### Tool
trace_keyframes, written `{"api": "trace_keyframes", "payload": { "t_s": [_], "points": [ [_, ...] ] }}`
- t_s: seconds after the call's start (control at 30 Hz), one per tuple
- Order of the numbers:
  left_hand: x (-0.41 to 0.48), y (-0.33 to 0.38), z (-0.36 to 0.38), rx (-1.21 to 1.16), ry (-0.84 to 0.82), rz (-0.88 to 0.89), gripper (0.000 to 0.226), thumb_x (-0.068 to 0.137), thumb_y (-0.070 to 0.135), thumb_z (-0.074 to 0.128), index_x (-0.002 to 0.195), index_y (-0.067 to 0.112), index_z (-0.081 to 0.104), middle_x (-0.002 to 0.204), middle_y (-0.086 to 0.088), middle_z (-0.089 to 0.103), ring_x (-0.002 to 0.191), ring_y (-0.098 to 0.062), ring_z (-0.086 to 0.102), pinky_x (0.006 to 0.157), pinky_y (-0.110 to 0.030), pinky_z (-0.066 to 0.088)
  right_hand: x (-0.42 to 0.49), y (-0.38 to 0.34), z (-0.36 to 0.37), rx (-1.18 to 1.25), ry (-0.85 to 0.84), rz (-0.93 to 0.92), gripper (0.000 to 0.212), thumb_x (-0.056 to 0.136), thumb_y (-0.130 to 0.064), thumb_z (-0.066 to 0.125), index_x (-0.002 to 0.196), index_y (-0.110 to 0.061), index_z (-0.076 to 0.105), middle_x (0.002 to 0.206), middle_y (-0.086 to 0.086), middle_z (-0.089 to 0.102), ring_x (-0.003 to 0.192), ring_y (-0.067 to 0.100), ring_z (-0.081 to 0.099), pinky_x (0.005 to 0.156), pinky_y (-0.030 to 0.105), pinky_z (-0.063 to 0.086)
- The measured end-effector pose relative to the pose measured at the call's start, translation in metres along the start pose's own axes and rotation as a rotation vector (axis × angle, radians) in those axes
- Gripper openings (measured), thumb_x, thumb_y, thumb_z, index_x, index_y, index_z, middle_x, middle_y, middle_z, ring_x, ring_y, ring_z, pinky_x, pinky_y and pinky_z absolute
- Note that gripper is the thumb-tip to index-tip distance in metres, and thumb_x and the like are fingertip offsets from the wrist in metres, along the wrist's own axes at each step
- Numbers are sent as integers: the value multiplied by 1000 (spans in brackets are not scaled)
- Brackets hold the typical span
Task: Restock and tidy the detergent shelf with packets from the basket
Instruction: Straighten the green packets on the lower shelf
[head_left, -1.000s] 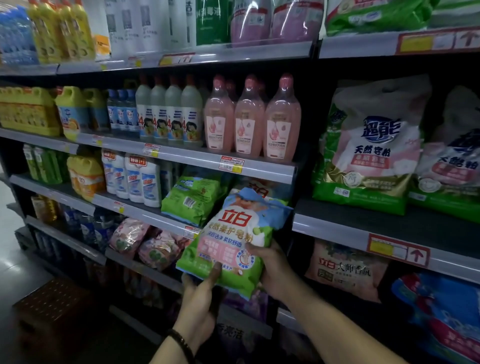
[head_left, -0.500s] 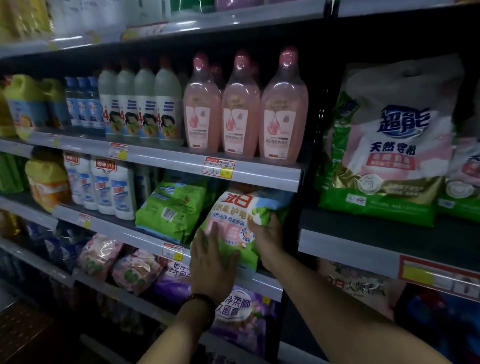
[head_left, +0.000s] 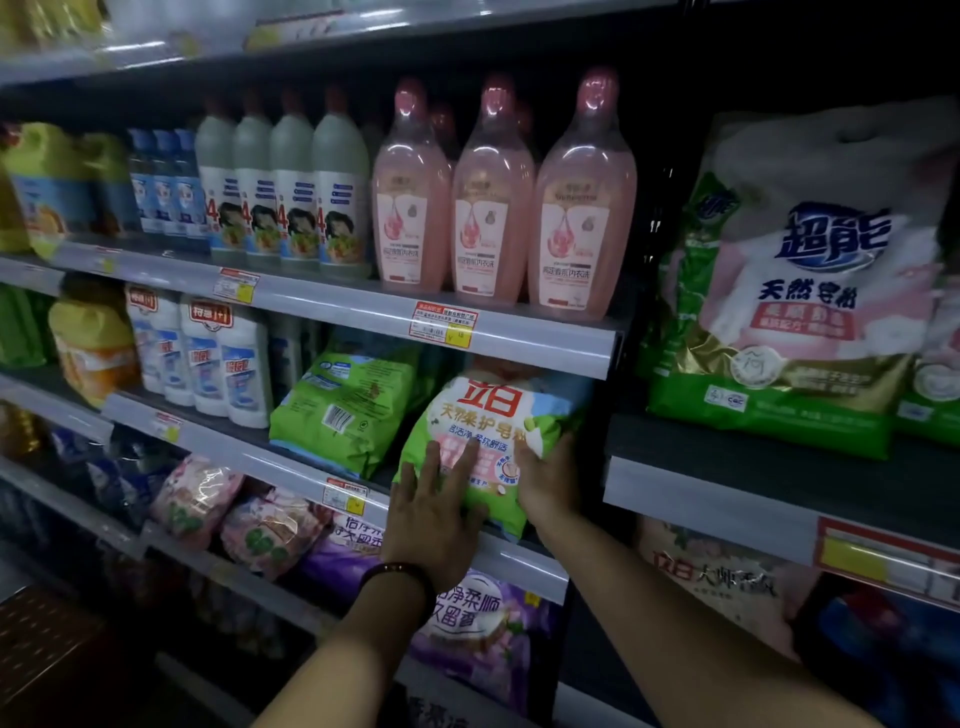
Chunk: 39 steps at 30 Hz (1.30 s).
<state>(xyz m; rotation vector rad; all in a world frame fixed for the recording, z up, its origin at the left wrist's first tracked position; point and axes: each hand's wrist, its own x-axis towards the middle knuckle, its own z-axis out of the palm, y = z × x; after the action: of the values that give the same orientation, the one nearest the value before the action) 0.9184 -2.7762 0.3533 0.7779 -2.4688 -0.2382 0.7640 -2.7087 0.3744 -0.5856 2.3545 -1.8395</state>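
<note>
Your left hand (head_left: 434, 519) lies flat on the front of the green and white soap powder packet (head_left: 488, 441), fingers (head_left: 460, 457) spread and released, pressing rather than gripping. Your right hand (head_left: 548, 483) cups the packet's lower right corner, its fingers curled round the edge and grasping it. The packet leans back on the detergent shelf (head_left: 291, 470), at its right end, its bottom edge at the shelf lip, under the shelf that carries the pink bottles (head_left: 491, 208). Just to its left lies another green packet (head_left: 345, 410), turned barcode out. A purple packet (head_left: 467, 623) sits on the shelf below, partly behind your left wrist.
</note>
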Motion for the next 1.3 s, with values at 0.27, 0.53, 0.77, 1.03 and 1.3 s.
{"api": "trace_keyframes", "payload": {
  "t_s": [0.27, 0.53, 0.77, 1.03, 1.3],
  "points": [
    [-2, -2, -17, 11, -166, 8, 80, 86, 58, 19, 161, 55, -9, 177, 2, 3, 163, -33, 1, 130, -53, 11, -121, -51, -36, -678, 189, -533, 85, 86, -22, 75, 161, -13, 35, 154, 19, 41, 138, 38, 44, 112, 51, 45],
    [-3, -40, -74, -222, 30, -164, 52, 88, 12, 62, 138, 28, 60, 129, -8, 67, 120, -35, 63, 97, -42, 53, -110, -68, -23, -1153, -381, -639, 102, 91, -40, 66, 169, -16, 6, 175, 19, -14, 162, 38, -16, 131, 58, -4],
    [37, -67, -68, 54, 137, -348, 74, 94, 48, 64, 158, 30, 33, 169, -13, 28, 154, -41, 24, 118, -54, 39, -91, -89, -19, -1257, -514, -501, 114, 83, -62, 69, 169, -24, 5, 177, 15, -12, 164, 35, -10, 131, 55, 3],
    [84, -74, -37, 78, 159, -466, 82, 95, 60, 58, 164, 45, 15, 175, -13, 5, 155, -53, 11, 127, -58, 19, -89, -79, -6, -1423, -513, -488, 123, 83, -65, 70, 169, -19, -4, 174, 22, -17, 161, 42, -14, 129, 62, 1],
    [78, -94, -82, 120, 251, -379, 62, 92, 9, 61, 150, 30, 53, 133, -17, 65, 111, -43, 66, 110, -50, 45, -85, -102, -15, -1384, -602, -469, 118, 81, -72, 64, 170, -24, 2, 176, 18, -13, 163, 39, -7, 130, 57, 9]
  ]
}}
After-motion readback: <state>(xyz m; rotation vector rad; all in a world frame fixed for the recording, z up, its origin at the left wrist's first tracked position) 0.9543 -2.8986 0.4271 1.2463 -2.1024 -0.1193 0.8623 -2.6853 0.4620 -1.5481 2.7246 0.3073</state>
